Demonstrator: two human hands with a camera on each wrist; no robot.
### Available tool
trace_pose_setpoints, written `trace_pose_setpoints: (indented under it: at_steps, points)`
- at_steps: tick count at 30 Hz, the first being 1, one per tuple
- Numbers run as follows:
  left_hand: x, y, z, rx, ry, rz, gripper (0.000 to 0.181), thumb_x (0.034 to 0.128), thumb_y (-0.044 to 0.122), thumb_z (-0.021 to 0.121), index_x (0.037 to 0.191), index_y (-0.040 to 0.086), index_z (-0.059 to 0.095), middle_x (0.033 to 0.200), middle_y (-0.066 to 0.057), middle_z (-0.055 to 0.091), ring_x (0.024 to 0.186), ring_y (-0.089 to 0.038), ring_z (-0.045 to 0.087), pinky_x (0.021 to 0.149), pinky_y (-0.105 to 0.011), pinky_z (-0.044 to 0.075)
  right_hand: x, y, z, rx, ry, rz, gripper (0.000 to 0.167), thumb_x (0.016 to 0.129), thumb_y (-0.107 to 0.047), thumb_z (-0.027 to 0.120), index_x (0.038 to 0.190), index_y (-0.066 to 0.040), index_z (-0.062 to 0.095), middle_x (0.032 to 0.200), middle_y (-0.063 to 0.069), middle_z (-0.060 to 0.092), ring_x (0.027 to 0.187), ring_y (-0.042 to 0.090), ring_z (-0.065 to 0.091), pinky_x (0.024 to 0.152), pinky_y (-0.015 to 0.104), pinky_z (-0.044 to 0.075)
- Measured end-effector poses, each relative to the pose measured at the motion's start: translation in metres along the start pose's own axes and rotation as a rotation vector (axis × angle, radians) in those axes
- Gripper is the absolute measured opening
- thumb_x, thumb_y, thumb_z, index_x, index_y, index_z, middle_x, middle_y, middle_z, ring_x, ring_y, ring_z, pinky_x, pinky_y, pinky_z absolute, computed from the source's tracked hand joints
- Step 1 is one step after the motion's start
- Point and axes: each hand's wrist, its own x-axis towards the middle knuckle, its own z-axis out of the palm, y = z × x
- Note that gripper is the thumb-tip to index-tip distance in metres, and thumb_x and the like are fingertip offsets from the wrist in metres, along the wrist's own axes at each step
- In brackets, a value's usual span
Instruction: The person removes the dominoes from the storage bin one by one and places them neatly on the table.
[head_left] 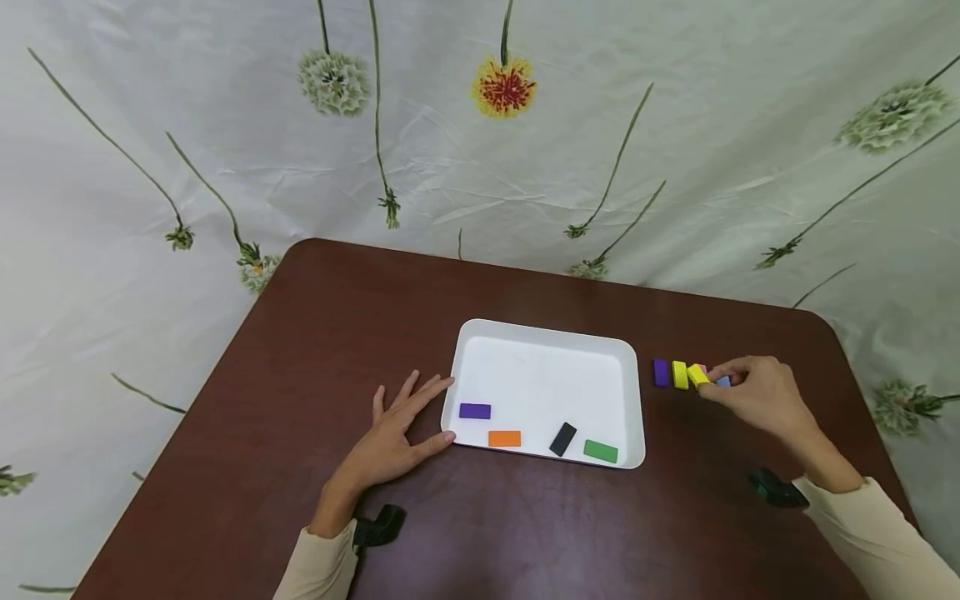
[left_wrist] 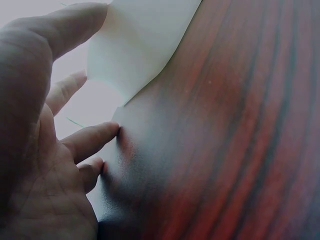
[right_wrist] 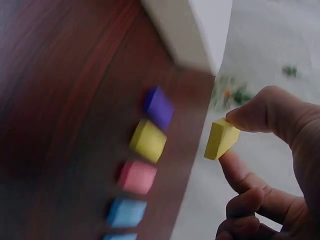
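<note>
Tray (head_left: 551, 367) at the left hand (head_left: 386, 446), yellow block (head_left: 698, 377) pinched in the right hand (head_left: 765, 400).
The right thumb and forefinger pinch the yellow block by its edges, its other fingers curled in, just above a row of at least 5 more blocks (right_wrist: 148, 141) right of the tray; the left fingers are spread, with the thumb and 1 fingertip at the tray's left rim. Inside the tray lie 4 blocks: purple (head_left: 475, 411), orange (head_left: 505, 438), black (head_left: 562, 439) and green (head_left: 601, 451). The step in hand looks like picking 1 block from the row; the next move probably calls for lifting it over the tray's right wall while the left hand steadies the tray.
</note>
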Motion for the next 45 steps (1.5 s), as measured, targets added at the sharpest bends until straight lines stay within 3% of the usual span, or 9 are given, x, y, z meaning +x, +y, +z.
trace_pose_setpoints:
  at_steps: [8,14,27,37,45]
  points:
    - [-0.002,-0.002,0.0,0.013,0.005,-0.005,0.075,0.0897,0.048,0.072,0.155,0.037,0.037,0.16,-0.008,0.037,0.155,-0.038,0.011,0.112,-0.072,-0.01,-0.007,0.056,-0.006,-0.04,0.027,0.129,0.037,0.086,-0.029,0.076,0.093,0.007,0.075,0.07,0.01,0.069,0.06,0.017,0.054,0.051,0.031,0.042]
    - [-0.003,-0.001,0.001,0.01,0.008,0.0,0.074,0.0897,0.048,0.072,0.154,0.037,0.037,0.16,-0.008,0.038,0.155,-0.038,0.011,0.112,-0.072,-0.01,-0.01,0.078,-0.008,-0.066,0.039,0.208,0.036,0.087,-0.029,0.075,0.089,0.007,0.075,0.084,0.024,0.071,0.07,0.03,0.061,0.051,0.031,0.043]
    - [-0.002,0.002,-0.001,0.01,0.004,-0.003,0.076,0.0894,0.047,0.073,0.155,0.039,0.035,0.16,-0.009,0.037,0.155,-0.037,0.01,0.112,-0.072,-0.011,-0.029,0.085,0.007,-0.065,0.026,0.286,0.039,0.087,-0.036,0.076,0.086,0.003,0.077,0.084,0.023,0.071,0.07,0.029,0.06,0.052,0.03,0.04]
    - [-0.002,0.002,0.0,0.007,0.001,-0.01,0.076,0.089,0.046,0.073,0.155,0.038,0.036,0.16,-0.009,0.037,0.155,-0.038,0.01,0.112,-0.071,-0.011,-0.031,0.086,0.018,-0.047,0.034,0.377,0.04,0.087,-0.034,0.074,0.088,0.006,0.076,0.082,0.023,0.07,0.072,0.028,0.056,0.052,0.03,0.038]
    - [0.0,0.002,0.0,0.016,-0.002,-0.013,0.076,0.0887,0.047,0.073,0.155,0.039,0.035,0.16,-0.009,0.038,0.155,-0.037,0.011,0.112,-0.072,-0.01,-0.031,0.086,0.016,-0.048,0.027,0.391,0.041,0.087,-0.035,0.075,0.089,0.006,0.076,0.08,0.022,0.07,0.074,0.03,0.055,0.054,0.032,0.038]
